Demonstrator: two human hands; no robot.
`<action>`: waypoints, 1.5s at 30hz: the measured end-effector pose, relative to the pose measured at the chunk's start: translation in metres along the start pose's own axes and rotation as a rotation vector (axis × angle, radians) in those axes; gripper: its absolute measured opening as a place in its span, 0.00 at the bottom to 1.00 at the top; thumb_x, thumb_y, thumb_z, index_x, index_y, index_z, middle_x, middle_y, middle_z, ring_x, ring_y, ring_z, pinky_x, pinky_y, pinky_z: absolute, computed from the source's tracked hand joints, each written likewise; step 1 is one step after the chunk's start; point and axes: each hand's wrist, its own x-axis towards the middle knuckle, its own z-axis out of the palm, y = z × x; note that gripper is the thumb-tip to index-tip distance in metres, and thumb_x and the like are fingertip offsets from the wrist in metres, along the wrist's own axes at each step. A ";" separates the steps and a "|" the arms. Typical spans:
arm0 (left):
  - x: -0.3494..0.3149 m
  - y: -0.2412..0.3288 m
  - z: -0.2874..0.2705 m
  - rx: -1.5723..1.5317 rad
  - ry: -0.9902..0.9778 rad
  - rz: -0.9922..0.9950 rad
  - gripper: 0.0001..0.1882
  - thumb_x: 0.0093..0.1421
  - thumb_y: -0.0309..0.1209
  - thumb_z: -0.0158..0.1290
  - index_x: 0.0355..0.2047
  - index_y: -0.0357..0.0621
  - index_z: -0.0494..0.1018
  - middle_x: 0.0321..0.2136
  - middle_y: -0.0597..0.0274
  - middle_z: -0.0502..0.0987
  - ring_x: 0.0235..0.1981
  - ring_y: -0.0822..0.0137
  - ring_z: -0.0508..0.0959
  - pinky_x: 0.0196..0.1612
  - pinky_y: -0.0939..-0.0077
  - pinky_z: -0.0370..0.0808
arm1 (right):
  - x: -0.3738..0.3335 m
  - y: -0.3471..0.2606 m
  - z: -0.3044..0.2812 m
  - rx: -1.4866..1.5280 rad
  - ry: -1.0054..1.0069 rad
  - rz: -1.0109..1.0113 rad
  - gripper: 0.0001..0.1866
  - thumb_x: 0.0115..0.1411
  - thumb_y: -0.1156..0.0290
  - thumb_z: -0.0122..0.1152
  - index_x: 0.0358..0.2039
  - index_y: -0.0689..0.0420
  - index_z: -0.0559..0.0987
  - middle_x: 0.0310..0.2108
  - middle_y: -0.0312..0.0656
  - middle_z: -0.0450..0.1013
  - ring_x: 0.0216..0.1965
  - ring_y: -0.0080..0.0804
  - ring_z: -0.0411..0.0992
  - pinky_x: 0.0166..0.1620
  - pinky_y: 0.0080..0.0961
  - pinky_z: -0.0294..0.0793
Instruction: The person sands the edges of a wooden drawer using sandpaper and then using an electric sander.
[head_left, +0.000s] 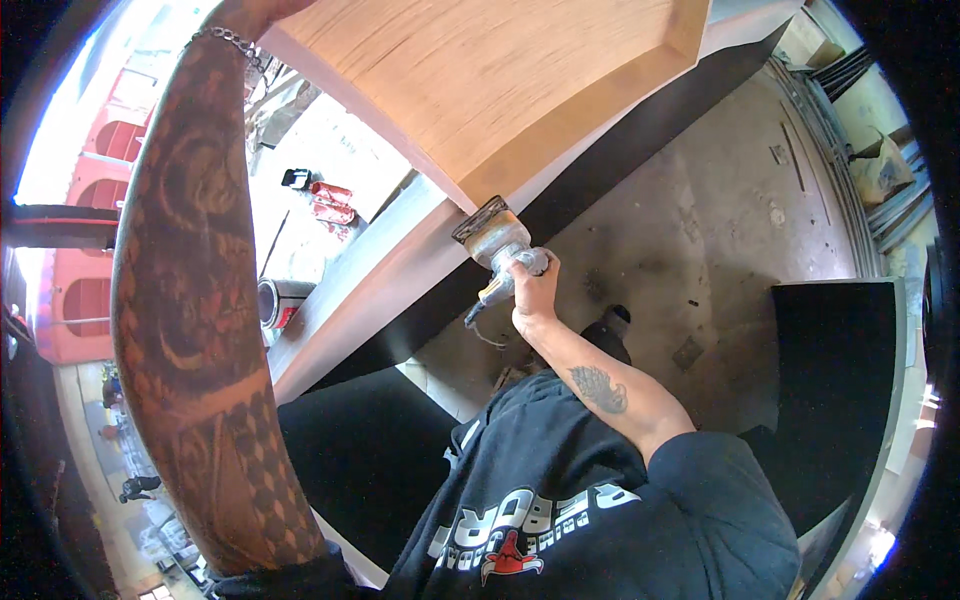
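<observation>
My right hand (535, 288) is closed round the body of a corded electric sander (497, 240), whose cable hangs from its rear end. The sander's dark flat pad sits at the near corner of a light wooden box-like panel (500, 80) with raised side edges; whether it touches the wood I cannot tell. My left arm reaches up along the left side, a chain bracelet at the wrist. Only part of my left hand (258, 12) shows at the top edge, beside the panel's far left corner. Its fingers are cut off from view.
Under the panel runs a pale board (360, 290) with a dark side. A paint can (283, 300) and a red object (332, 203) stand left of it. Black panels (835, 370) are at the right, long strips (825, 170) along the far right, red plastic barriers (90, 240) far left.
</observation>
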 end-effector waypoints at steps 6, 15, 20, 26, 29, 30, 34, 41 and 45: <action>-0.132 0.081 -0.021 0.248 0.235 -0.066 0.43 0.53 0.62 0.60 0.51 0.30 0.76 0.49 0.40 0.78 0.51 0.50 0.77 0.57 0.65 0.71 | -0.029 0.000 0.035 0.052 -0.118 0.005 0.32 0.54 0.78 0.65 0.55 0.57 0.59 0.48 0.47 0.64 0.44 0.36 0.73 0.43 0.36 0.82; -0.134 0.091 -0.007 0.213 0.219 -0.088 0.44 0.55 0.62 0.59 0.52 0.29 0.76 0.50 0.39 0.78 0.52 0.49 0.77 0.57 0.64 0.70 | -0.024 -0.013 0.031 0.097 -0.219 -0.021 0.33 0.57 0.77 0.65 0.57 0.55 0.57 0.49 0.48 0.65 0.37 0.38 0.76 0.39 0.38 0.82; -0.132 0.078 -0.019 0.217 0.126 -0.066 0.37 0.59 0.59 0.57 0.51 0.34 0.78 0.47 0.45 0.80 0.47 0.53 0.79 0.55 0.63 0.73 | -0.035 -0.021 0.044 0.074 -0.242 -0.032 0.37 0.54 0.75 0.69 0.58 0.57 0.57 0.51 0.47 0.63 0.49 0.35 0.69 0.48 0.34 0.78; -0.136 0.098 -0.004 0.125 0.134 0.036 0.44 0.49 0.66 0.61 0.47 0.33 0.79 0.52 0.41 0.78 0.53 0.49 0.77 0.59 0.59 0.70 | -0.049 -0.049 0.035 0.092 -0.294 -0.051 0.38 0.58 0.73 0.66 0.63 0.51 0.53 0.52 0.48 0.63 0.40 0.41 0.76 0.37 0.41 0.83; -0.135 0.089 0.006 0.136 0.213 0.082 0.44 0.49 0.64 0.62 0.47 0.30 0.79 0.51 0.40 0.78 0.53 0.50 0.77 0.59 0.59 0.70 | -0.055 -0.049 0.036 0.139 -0.316 -0.008 0.37 0.58 0.72 0.66 0.62 0.48 0.54 0.52 0.45 0.63 0.41 0.39 0.76 0.41 0.40 0.82; -0.136 0.086 0.008 0.130 0.231 0.068 0.44 0.48 0.64 0.63 0.47 0.30 0.79 0.50 0.40 0.78 0.52 0.50 0.77 0.58 0.59 0.70 | -0.059 -0.051 0.038 0.119 -0.322 0.005 0.36 0.59 0.71 0.66 0.62 0.47 0.55 0.53 0.43 0.63 0.43 0.38 0.75 0.44 0.40 0.81; -0.129 0.087 0.014 0.082 0.206 0.086 0.44 0.46 0.65 0.64 0.43 0.28 0.80 0.45 0.41 0.80 0.48 0.50 0.79 0.54 0.60 0.73 | -0.080 -0.086 0.045 0.129 -0.304 0.001 0.36 0.60 0.71 0.65 0.62 0.48 0.54 0.52 0.43 0.63 0.43 0.37 0.74 0.45 0.39 0.80; -0.141 0.090 0.028 0.066 0.224 0.079 0.45 0.46 0.65 0.63 0.42 0.29 0.80 0.44 0.41 0.81 0.47 0.50 0.80 0.52 0.59 0.74 | -0.104 -0.113 0.047 0.187 -0.469 0.020 0.39 0.59 0.73 0.65 0.64 0.52 0.50 0.55 0.47 0.60 0.49 0.36 0.71 0.46 0.40 0.80; -0.140 0.104 0.058 0.082 0.174 0.104 0.45 0.53 0.66 0.59 0.50 0.32 0.77 0.45 0.45 0.80 0.48 0.55 0.80 0.55 0.64 0.73 | -0.102 -0.119 0.038 0.183 -0.479 -0.016 0.40 0.59 0.74 0.64 0.65 0.53 0.49 0.55 0.47 0.60 0.50 0.36 0.69 0.48 0.38 0.79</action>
